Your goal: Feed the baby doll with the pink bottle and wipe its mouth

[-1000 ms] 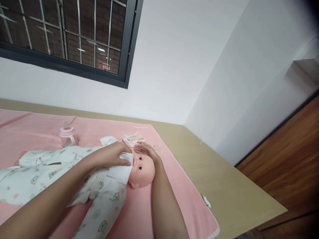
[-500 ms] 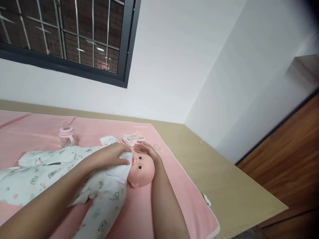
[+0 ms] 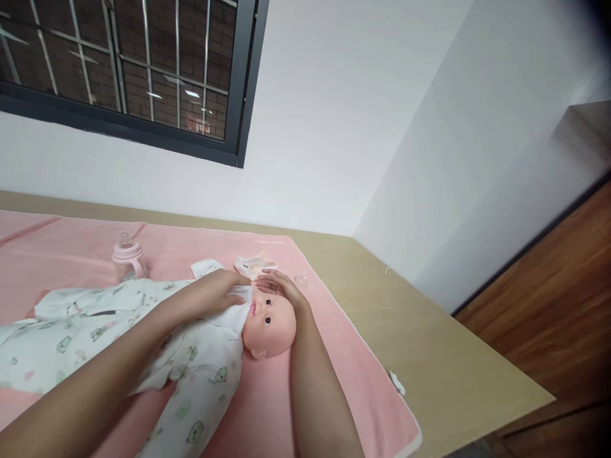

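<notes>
A baby doll (image 3: 274, 327) lies on its back on a pink mat (image 3: 267, 407), its bald head to the right. It wears a white outfit (image 3: 114, 312) printed with green animals. Across its chest, up to the chin, lies a plain white cloth (image 3: 229, 321). My left hand (image 3: 214, 294) reaches over the body and grips the edge of that cloth at the neck between thumb and fingers. Against the far side of the head rests my right hand (image 3: 281, 286), fingers stretched out beside the cheek, its wrist along the crown.
A pink baby bottle (image 3: 128, 257) stands on the mat behind the doll. Beyond my right hand lies a crumpled clear packet (image 3: 255, 264). A small white object (image 3: 397, 383) sits at the mat's right edge on the wooden table (image 3: 429, 356). Walls and a barred window (image 3: 143, 76) rise behind.
My left hand has shifted slightly with the cloth edge, which sits a little lower off the doll's mouth. My right hand stays nearly still against the head.
</notes>
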The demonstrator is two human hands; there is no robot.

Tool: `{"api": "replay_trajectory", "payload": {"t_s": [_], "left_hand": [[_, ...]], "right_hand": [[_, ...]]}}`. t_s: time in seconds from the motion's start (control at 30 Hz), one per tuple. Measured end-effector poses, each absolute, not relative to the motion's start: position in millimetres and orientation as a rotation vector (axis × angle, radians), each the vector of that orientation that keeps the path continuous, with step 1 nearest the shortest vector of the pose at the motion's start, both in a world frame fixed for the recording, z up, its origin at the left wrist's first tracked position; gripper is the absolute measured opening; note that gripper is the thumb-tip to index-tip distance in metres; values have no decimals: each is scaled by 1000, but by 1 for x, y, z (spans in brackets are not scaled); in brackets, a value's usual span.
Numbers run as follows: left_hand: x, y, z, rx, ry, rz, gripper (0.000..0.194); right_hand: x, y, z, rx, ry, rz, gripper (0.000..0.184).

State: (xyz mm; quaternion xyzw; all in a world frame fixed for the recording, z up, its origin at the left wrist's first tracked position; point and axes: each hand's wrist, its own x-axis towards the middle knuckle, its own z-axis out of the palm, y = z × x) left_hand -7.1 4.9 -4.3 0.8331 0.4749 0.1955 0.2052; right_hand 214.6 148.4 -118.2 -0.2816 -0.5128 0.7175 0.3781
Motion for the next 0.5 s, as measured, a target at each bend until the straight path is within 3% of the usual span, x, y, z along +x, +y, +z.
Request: {"api": "replay_trajectory", "payload": {"t_s": [0.5], "left_hand": [[-1,12,-12,2321,1296,684,24]], "right_hand": [[213,155,-122,-766,-1297,1824,38]]}}
